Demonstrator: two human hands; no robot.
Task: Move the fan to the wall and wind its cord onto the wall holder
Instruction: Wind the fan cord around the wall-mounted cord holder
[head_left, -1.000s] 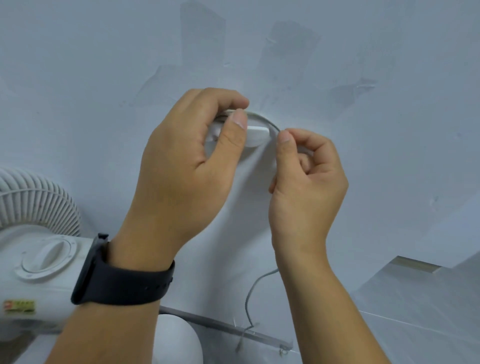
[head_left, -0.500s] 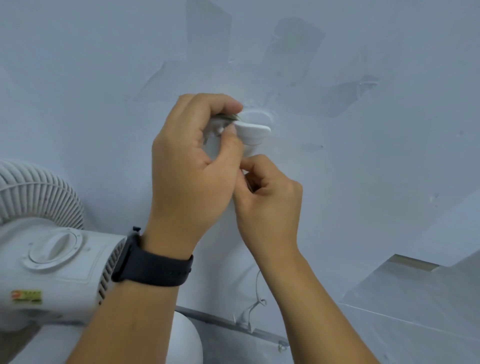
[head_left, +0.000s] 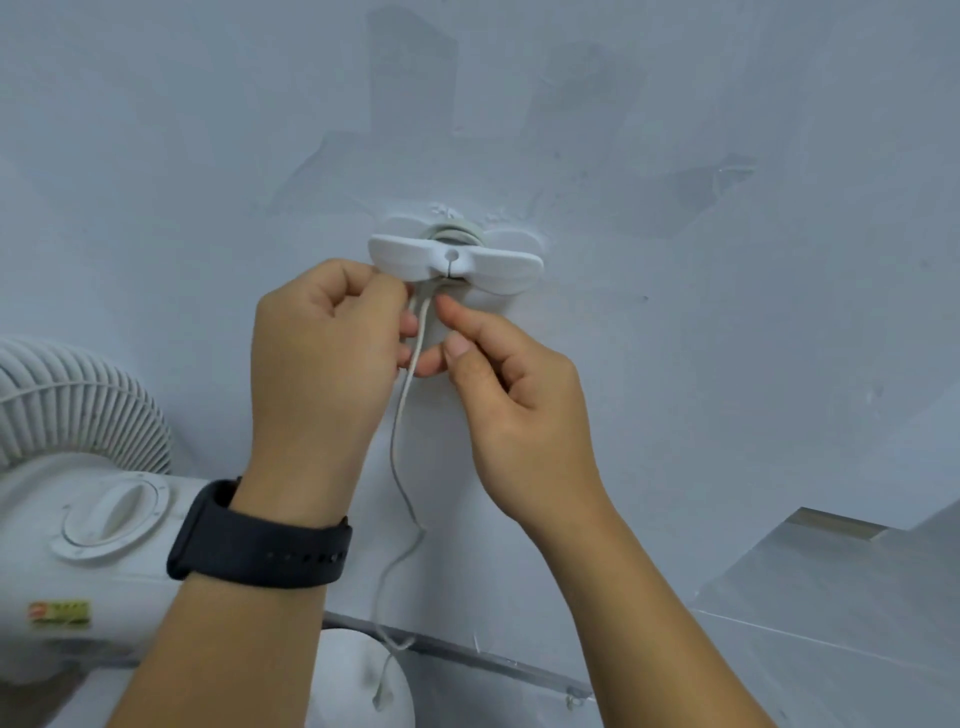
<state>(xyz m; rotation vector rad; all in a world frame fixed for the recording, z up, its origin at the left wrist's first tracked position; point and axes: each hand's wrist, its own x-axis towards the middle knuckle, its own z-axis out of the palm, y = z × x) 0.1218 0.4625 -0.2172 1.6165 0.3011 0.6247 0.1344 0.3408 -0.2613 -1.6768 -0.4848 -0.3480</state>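
Fingers of our left hand (head_left: 322, 353) curl, pinching the white cord (head_left: 415, 353) just below the wall holder (head_left: 457, 257); right hand (head_left: 509, 395) pinches it too. White fan (head_left: 78, 467) sits far left, against the wall (head_left: 727, 312). Cord turns wrap the holder's hub.

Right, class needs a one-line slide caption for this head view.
Both hands, left hand and right hand, pinch the thin white cord below the white plastic wall holder.

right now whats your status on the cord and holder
Left hand and right hand both pinching the cord just under the wall holder. Several turns wound on. Loose tail hangs down the wall. Nothing in the way.
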